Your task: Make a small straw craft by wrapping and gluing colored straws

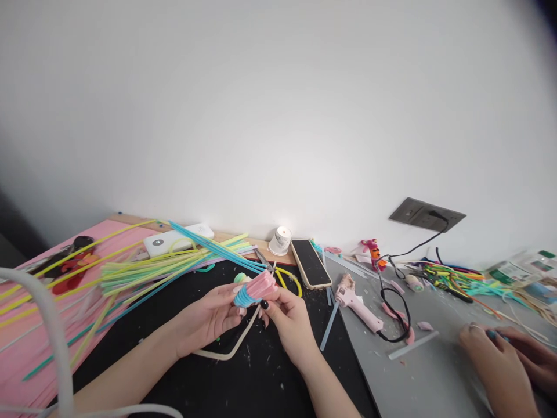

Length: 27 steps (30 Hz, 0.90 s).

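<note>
My left hand (209, 316) and my right hand (289, 316) meet over a black mat (243, 377). Together they hold a small bundle of pink straw pieces (256, 287) bound with a blue band at its lower end. The fingers of both hands are curled round the bundle. A cream strip (235, 348) curves on the mat just below my hands. Behind the bundle lies a long pile of green, yellow and blue straws (174, 261).
A pink glue gun (357, 302) with a black cord, a phone (310, 263) and a lit candle (281, 239) lie past my hands. Another person's hands (505, 354) rest at the right on a grey surface (418, 377). More coloured straws (452, 278) sit near the wall socket (426, 215).
</note>
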Available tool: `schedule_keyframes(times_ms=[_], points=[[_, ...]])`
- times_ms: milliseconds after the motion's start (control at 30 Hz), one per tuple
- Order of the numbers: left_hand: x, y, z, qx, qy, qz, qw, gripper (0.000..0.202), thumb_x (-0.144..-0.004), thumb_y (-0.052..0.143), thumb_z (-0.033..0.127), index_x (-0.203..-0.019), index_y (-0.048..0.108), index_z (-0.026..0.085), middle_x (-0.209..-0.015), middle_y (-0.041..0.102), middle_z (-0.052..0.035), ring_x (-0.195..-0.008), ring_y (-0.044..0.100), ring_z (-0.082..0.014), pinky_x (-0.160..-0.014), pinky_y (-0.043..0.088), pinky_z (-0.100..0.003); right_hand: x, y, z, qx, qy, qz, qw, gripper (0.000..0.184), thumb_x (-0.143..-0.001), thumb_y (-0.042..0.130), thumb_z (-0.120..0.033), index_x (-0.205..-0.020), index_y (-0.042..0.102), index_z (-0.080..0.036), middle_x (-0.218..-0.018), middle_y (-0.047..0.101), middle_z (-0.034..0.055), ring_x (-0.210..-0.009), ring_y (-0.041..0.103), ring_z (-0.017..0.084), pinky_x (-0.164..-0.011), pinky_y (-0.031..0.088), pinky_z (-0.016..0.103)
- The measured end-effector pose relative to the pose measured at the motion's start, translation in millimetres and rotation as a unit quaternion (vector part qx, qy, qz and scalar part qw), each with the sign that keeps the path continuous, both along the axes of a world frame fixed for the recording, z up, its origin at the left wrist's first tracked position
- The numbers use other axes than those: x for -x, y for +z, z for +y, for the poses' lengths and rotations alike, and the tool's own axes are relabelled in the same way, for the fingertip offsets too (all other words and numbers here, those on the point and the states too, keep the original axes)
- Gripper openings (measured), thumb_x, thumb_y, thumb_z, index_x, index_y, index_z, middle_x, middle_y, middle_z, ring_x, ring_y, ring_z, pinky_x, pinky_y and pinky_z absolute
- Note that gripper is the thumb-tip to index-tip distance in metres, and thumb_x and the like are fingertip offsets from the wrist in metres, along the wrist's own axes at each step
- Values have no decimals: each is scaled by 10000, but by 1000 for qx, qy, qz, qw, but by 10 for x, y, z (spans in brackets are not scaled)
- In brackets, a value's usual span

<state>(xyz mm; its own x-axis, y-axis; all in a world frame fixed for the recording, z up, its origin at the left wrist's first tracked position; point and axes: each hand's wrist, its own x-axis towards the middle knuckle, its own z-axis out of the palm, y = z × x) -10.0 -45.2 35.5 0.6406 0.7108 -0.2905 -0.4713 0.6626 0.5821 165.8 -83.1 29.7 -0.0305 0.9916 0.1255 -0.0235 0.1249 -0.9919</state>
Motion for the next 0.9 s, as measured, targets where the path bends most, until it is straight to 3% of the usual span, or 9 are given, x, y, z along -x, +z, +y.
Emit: schedule_keyframes(times_ms=[167, 367, 500, 633, 900], points=[[20, 20, -25, 8, -23, 17, 1000, 287, -659, 788, 220, -931, 720, 159, -683, 657, -18, -578, 622, -96, -546, 538, -168, -26, 4, 0, 16, 12, 47, 999, 177, -727, 699, -328, -657, 614, -189, -543, 546, -30, -473, 466, 113, -482, 404, 245], [61, 34, -42, -39, -67, 47, 996, 309, -652, 787, 254, -948, 713, 204, -764, 692, -25, -610, 636, -116, -594, 539, -206, -99, 83, -16, 59, 79, 61, 993, 200, -700, 729, -340, -661, 619, -178, -585, 613, -12, -489, 519, 116, -491, 431, 240], [90, 27, -15, -78, -72, 90, 990, 239, -670, 780, 250, -881, 691, 184, -772, 681, -27, -647, 651, -136, -635, 544, -240, -175, 137, -18, 84, 100, 46, 990, 182, -683, 749, -316, -678, 632, -176, -546, 603, -34, -451, 503, 98, -486, 432, 229], [110, 56, -6, -107, -116, 93, 983, 169, -691, 762, 228, -828, 694, 155, -725, 656, -30, -647, 632, -130, -649, 539, -237, -228, 143, -23, 107, 117, 48, 986, 139, -678, 752, -280, -692, 668, -170, -568, 618, -40, -457, 524, 88, -491, 429, 214], [91, 136, -24, -133, -146, 126, 972, 113, -711, 741, 212, -819, 726, 185, -831, 675, -47, -780, 637, -164, -740, 536, -257, -279, 168, -32, 132, 178, 60, 973, 60, -695, 720, -190, -738, 696, -154, -654, 669, -7, -529, 603, 98, -520, 476, 207]])
